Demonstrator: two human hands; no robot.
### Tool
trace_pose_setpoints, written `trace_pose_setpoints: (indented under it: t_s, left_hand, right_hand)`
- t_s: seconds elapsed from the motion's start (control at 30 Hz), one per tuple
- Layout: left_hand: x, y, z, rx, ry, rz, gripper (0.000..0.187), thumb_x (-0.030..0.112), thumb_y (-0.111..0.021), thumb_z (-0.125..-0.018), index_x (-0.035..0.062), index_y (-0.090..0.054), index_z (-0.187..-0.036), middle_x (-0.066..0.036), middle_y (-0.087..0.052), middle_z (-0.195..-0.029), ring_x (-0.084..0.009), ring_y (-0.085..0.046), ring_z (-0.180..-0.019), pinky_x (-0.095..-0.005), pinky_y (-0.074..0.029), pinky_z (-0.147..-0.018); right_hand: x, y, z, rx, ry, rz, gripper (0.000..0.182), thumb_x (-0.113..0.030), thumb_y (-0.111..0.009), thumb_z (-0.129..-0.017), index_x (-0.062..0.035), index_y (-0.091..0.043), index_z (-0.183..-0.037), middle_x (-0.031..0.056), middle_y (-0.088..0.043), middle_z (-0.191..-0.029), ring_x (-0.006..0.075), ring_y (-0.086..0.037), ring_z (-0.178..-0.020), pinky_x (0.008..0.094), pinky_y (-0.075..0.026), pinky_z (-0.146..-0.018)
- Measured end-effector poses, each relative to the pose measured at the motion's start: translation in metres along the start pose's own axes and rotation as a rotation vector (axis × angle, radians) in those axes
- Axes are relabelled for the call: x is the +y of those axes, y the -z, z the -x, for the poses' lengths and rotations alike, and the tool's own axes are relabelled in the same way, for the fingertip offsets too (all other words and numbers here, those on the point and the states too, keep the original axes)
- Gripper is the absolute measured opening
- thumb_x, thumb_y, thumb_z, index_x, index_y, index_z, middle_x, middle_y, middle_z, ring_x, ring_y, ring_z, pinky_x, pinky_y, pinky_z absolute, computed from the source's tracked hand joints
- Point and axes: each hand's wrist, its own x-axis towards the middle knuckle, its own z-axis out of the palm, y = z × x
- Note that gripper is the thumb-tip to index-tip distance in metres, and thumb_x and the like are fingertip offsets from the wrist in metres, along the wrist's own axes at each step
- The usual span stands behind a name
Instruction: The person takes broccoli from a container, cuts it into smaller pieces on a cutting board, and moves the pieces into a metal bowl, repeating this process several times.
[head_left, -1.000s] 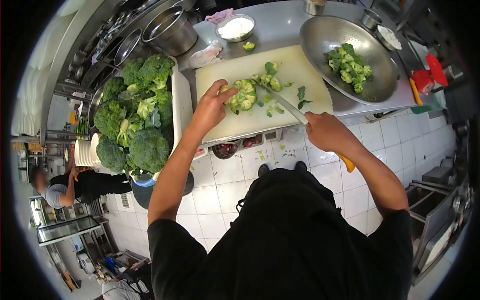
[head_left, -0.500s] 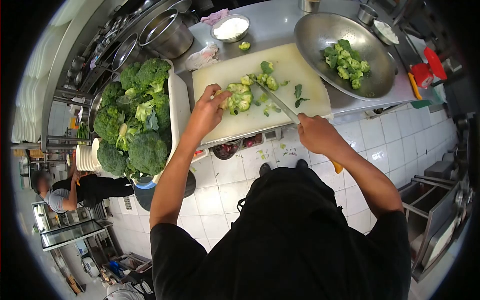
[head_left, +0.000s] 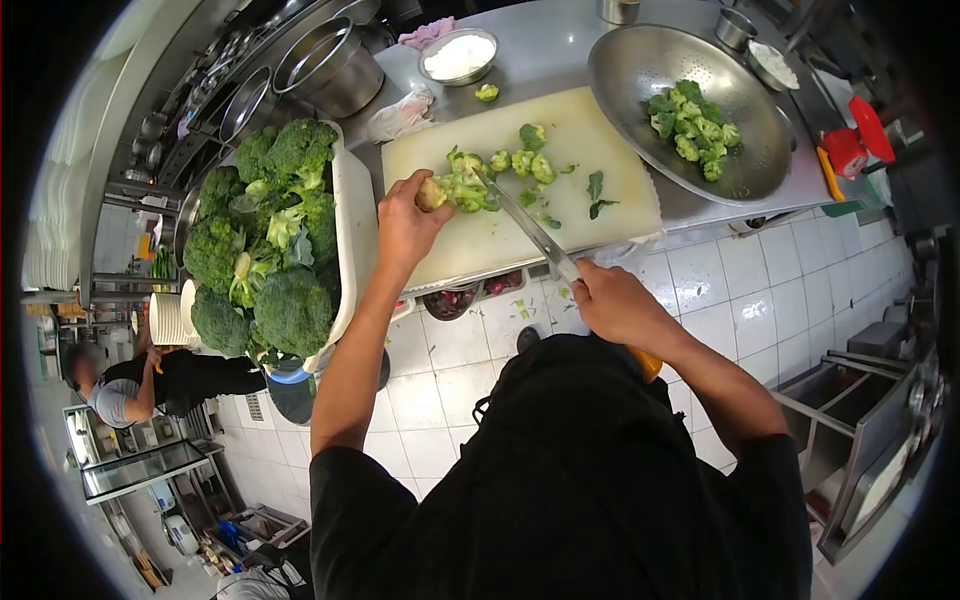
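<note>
On the white cutting board, my left hand grips a broccoli head near its stem. My right hand is closed round the orange handle of a long knife. The blade's tip touches or lies over the florets of that head. Several cut florets lie just right of it, with a loose leaf farther right. More florets sit in a large perforated metal bowl at the board's right.
A white bin heaped with broccoli stands left. Behind the board are a bowl of white powder, a crumpled cloth and a floret. A red object lies far right. Another person stands at far left.
My left hand has turned the broccoli head so its stem shows. My right hand and the knife have moved left and toward my body.
</note>
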Motion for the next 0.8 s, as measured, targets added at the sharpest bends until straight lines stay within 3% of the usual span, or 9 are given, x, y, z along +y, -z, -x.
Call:
trace_pose_setpoints:
  t_s: [0.2,0.3,0.4,0.5,0.6,0.67,0.77,0.8]
  left_hand:
    - [0.003,-0.002,0.008,0.008,0.109,0.123,0.055,0.012,-0.082,-0.07,-0.0018,-0.068,-0.122,-0.017,-0.07,-0.096,-0.0243,-0.071,-0.078,-0.0349,-0.057,-0.075]
    - [0.006,-0.008,0.022,-0.005,0.14,0.154,0.053,0.01,-0.081,-0.072,-0.0022,-0.068,-0.122,-0.017,-0.07,-0.096,-0.0223,-0.07,-0.077,-0.0334,-0.057,-0.074]
    - [0.011,-0.012,0.032,-0.003,0.069,0.154,0.051,0.007,-0.079,-0.074,-0.0025,-0.068,-0.123,-0.016,-0.07,-0.096,-0.0193,-0.068,-0.075,-0.0316,-0.057,-0.072]
    - [0.001,-0.014,0.037,0.01,0.068,0.217,0.05,0.004,-0.078,-0.075,-0.0024,-0.067,-0.123,-0.015,-0.069,-0.096,-0.017,-0.067,-0.074,-0.03,-0.056,-0.07]
    - [-0.008,-0.016,0.039,0.019,0.044,0.28,0.05,0.003,-0.078,-0.076,-0.0021,-0.066,-0.124,-0.014,-0.068,-0.096,-0.016,-0.066,-0.074,-0.0296,-0.056,-0.069]
    - [-0.011,-0.018,0.039,0.011,0.009,0.294,0.05,0.003,-0.078,-0.077,-0.0017,-0.066,-0.125,-0.014,-0.068,-0.096,-0.0162,-0.065,-0.075,-0.0302,-0.056,-0.068]
    - [-0.006,-0.011,0.038,-0.065,0.069,0.252,0.047,-0.008,-0.074,-0.083,-0.0065,-0.062,-0.128,-0.011,-0.064,-0.115,-0.0158,-0.066,-0.098,-0.0309,-0.062,-0.085]
    - [-0.005,-0.012,0.041,-0.032,0.053,0.279,0.048,-0.006,-0.074,-0.081,-0.0051,-0.063,-0.128,-0.012,-0.065,-0.113,-0.0158,-0.067,-0.096,-0.0301,-0.061,-0.084]
  right_hand:
    - [-0.001,0.008,0.003,-0.065,-0.006,0.01,0.025,-0.021,-0.05,-0.101,0.0032,-0.053,-0.105,0.0288,-0.066,-0.083,0.0506,-0.064,-0.088,0.0574,-0.049,-0.081]
    - [0.004,0.009,0.013,-0.054,0.035,0.04,0.025,-0.021,-0.048,-0.103,0.0034,-0.051,-0.105,0.027,-0.066,-0.079,0.0466,-0.066,-0.076,0.0545,-0.051,-0.075]
    - [-0.009,0.025,0.01,-0.262,-0.135,-0.08,0.025,-0.021,-0.045,-0.104,0.0034,-0.049,-0.104,0.0232,-0.064,-0.073,0.0386,-0.066,-0.06,0.0498,-0.053,-0.066]
    - [-0.017,0.027,0.003,-0.327,-0.193,-0.15,0.028,-0.016,-0.044,-0.102,0.0079,-0.052,-0.113,0.0237,-0.067,-0.069,0.0375,-0.067,-0.055,0.0498,-0.056,-0.065]
    - [-0.014,0.016,-0.003,-0.311,-0.142,-0.159,0.027,-0.017,-0.043,-0.103,0.008,-0.051,-0.112,0.0225,-0.067,-0.069,0.0335,-0.067,-0.052,0.0475,-0.056,-0.059]
    - [-0.013,0.013,-0.011,-0.334,-0.146,-0.208,0.025,-0.02,-0.042,-0.105,0.0042,-0.048,-0.105,0.0166,-0.061,-0.067,0.0275,-0.063,-0.048,0.043,-0.053,-0.054]
    - [-0.003,0.013,-0.014,-0.369,-0.132,-0.299,0.025,-0.022,-0.042,-0.105,0.0024,-0.047,-0.102,0.0126,-0.058,-0.066,0.023,-0.061,-0.046,0.0392,-0.051,-0.05]
    - [0.001,0.013,-0.013,-0.38,-0.131,-0.336,0.025,-0.022,-0.043,-0.105,0.0024,-0.047,-0.102,0.0121,-0.057,-0.066,0.0223,-0.061,-0.046,0.0385,-0.051,-0.049]
